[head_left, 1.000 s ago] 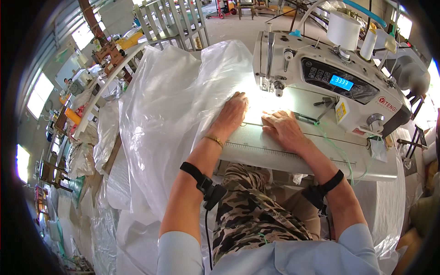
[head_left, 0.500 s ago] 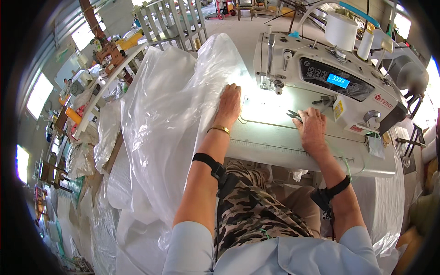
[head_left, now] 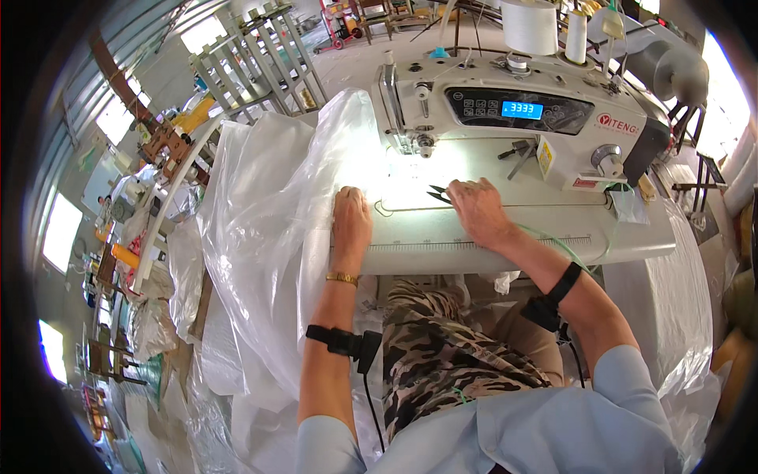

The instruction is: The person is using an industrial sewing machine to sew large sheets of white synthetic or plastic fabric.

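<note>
My left hand (head_left: pixel 352 226) is closed on the right edge of a big translucent plastic sheet (head_left: pixel 264 213), at the left front of the sewing machine's bed (head_left: pixel 489 233). The sheet hangs off the bed to the left in loose folds. In my right hand (head_left: pixel 478 212) are dark thread snips (head_left: pixel 439 194), their blades pointing left, just above the bed. My fingers cover the snips' handles. The white sewing machine (head_left: pixel 521 107) stands beyond both hands, its lamp brightly lighting the needle area (head_left: pixel 424 150).
A thread cone (head_left: pixel 529 28) and a slimmer spool (head_left: pixel 576 38) stand atop the machine. Green thread (head_left: pixel 606 245) hangs by my right forearm. A grey slatted rack (head_left: pixel 257 67) stands behind the sheet. More plastic sheeting (head_left: pixel 659 300) hangs off the bed's right side.
My left hand has come nearer to me along the bed, with the sheet's edge in it. The snips in my right hand have shifted slightly left toward the needle. The view has turned.
</note>
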The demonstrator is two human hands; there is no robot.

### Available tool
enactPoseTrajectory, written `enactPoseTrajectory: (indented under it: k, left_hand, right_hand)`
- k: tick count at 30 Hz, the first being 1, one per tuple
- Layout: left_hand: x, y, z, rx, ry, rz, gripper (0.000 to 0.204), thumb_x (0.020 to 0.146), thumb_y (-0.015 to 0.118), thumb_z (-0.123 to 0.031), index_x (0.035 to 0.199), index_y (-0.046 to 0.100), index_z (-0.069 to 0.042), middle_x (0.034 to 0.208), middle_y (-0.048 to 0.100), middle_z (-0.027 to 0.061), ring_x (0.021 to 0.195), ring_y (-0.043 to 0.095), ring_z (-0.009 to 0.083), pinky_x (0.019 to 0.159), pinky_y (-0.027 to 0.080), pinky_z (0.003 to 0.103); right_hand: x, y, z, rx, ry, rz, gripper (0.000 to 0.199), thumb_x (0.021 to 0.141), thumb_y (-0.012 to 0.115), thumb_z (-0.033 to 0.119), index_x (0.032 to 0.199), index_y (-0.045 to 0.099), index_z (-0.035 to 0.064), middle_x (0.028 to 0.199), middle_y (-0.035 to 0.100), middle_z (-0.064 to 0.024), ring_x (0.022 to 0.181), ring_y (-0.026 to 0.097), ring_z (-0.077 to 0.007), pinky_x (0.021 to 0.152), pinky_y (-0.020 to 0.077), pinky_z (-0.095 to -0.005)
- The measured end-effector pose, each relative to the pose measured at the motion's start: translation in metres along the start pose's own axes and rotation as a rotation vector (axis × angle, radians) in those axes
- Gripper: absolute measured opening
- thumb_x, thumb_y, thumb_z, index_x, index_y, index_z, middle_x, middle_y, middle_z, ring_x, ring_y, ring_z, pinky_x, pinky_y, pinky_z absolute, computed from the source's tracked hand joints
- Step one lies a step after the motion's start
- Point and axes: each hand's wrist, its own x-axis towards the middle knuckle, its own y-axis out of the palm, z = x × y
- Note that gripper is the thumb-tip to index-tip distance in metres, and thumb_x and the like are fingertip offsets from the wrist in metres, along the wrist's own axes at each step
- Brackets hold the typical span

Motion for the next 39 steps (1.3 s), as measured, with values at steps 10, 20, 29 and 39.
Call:
enactPoseTrajectory:
  k: [10, 20, 29, 39]
  left_hand:
    - [-0.001, -0.006, -0.007, 0.016, 0.088, -0.036, 0.006, 0.084, 0.058, -0.001, 0.086, 0.053, 0.001, 0.097, 0.06, 0.0165, 0.095, 0.057, 0.0338, 0.084, 0.046, 0.044]
    - [-0.002, -0.006, -0.002, -0.04, 0.076, -0.13, 0.007, 0.085, 0.059, -0.002, 0.088, 0.053, 0.001, 0.097, 0.06, 0.0153, 0.095, 0.057, 0.034, 0.083, 0.046, 0.043]
    - [0.005, -0.039, -0.025, -0.065, 0.055, -0.116, 0.006, 0.093, 0.053, -0.007, 0.092, 0.053, 0.0, 0.089, 0.06, 0.016, 0.089, 0.058, 0.0344, 0.079, 0.046, 0.044]
    - [-0.007, -0.149, -0.152, 0.18, 0.557, 0.358, 0.028, 0.08, 0.058, -0.01, 0.106, 0.049, -0.002, 0.077, 0.064, 0.0127, 0.067, 0.068, 0.0281, 0.054, 0.051, 0.038]
  right_hand:
    - [0.045, 0.043, 0.028, 0.027, 0.124, 0.136, 0.03, 0.091, 0.06, 0.026, 0.081, 0.068, -0.0011, 0.073, 0.067, -0.0167, 0.069, 0.069, -0.0268, 0.058, 0.0515, -0.0388]
    - [0.026, 0.017, 0.042, 0.138, 0.02, 0.233, 0.023, 0.093, 0.056, 0.024, 0.09, 0.067, 0.0041, 0.09, 0.069, -0.0145, 0.076, 0.069, -0.0268, 0.061, 0.0535, -0.0385]
    - [-0.018, -0.026, -0.044, -0.089, 0.172, -0.016, 0.047, 0.087, 0.064, 0.039, 0.118, 0.061, 0.0028, 0.096, 0.066, -0.0106, 0.091, 0.064, -0.0273, 0.079, 0.0502, -0.0405]
    - [-0.05, -0.034, 0.142, 1.437, 0.285, -0.019, 0.059, 0.088, 0.07, 0.029, 0.134, 0.044, 0.0033, 0.116, 0.058, -0.0092, 0.11, 0.053, -0.0211, 0.092, 0.0454, -0.036]
